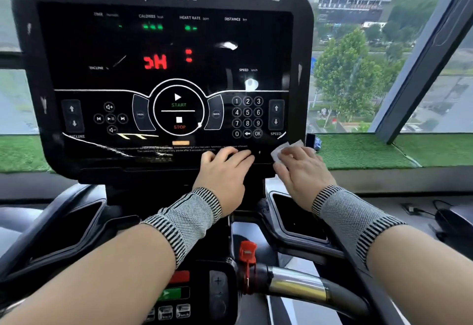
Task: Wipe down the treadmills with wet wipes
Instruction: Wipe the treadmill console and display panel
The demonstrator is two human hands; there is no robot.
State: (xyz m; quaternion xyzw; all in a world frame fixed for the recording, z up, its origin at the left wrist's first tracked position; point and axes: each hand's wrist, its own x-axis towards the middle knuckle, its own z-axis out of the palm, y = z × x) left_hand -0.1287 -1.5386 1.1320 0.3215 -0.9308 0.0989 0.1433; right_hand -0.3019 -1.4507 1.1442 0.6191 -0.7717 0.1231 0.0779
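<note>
Treadmill console (163,74) wiped at its 5 o'clock corner.
Right hand (299,171) presses wet wipe (280,149); left hand (222,171) lies flat, fingers released; straying could trigger keypad (247,117).

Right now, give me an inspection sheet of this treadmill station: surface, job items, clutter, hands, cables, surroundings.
Surface: treadmill console lit, red and green digits showing, glare streaks on the glossy panel.
Job's things: wet wipe at the console's lower right corner.
Clutter: nothing seen.
Hands: right hand presses the wipe flat; left hand rests open on the console's bottom edge.
Cables: red safety key with cord below the console; a dark cable on the ledge at right.
Surroundings: green turf sill, windows, trees and buildings outside.
</note>
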